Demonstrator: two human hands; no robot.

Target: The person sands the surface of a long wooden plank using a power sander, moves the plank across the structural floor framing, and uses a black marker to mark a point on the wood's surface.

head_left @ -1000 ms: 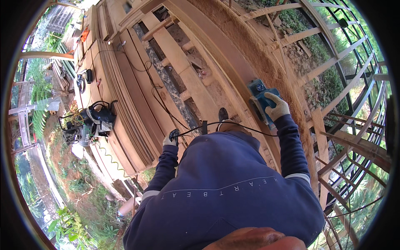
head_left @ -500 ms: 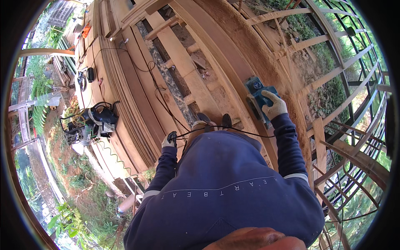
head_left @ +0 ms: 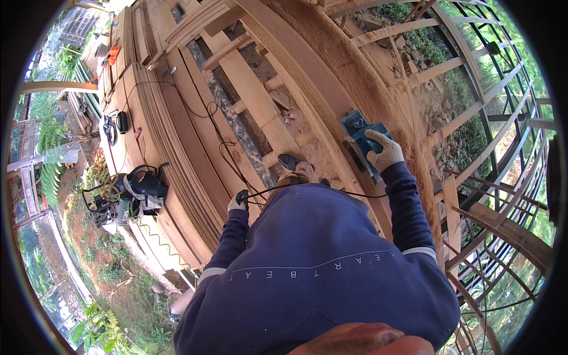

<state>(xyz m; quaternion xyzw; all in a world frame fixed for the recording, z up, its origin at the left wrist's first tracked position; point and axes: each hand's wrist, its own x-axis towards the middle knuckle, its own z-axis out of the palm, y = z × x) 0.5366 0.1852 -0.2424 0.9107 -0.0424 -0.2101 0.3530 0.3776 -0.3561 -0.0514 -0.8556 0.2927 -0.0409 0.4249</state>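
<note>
One right hand (head_left: pixel 386 154) grips a teal electric planer (head_left: pixel 355 137) pointing ahead, lengthwise along the plank (head_left: pixel 319 86); the left hand (head_left: pixel 235 203) clasps black cable (head_left: pixel 269 190).

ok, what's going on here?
A person's gloved right hand grips a teal planer set on a long board. The left hand holds a black cord out to the side. Sawdust lies along the board's right side; stacked planks lie to the left.
</note>
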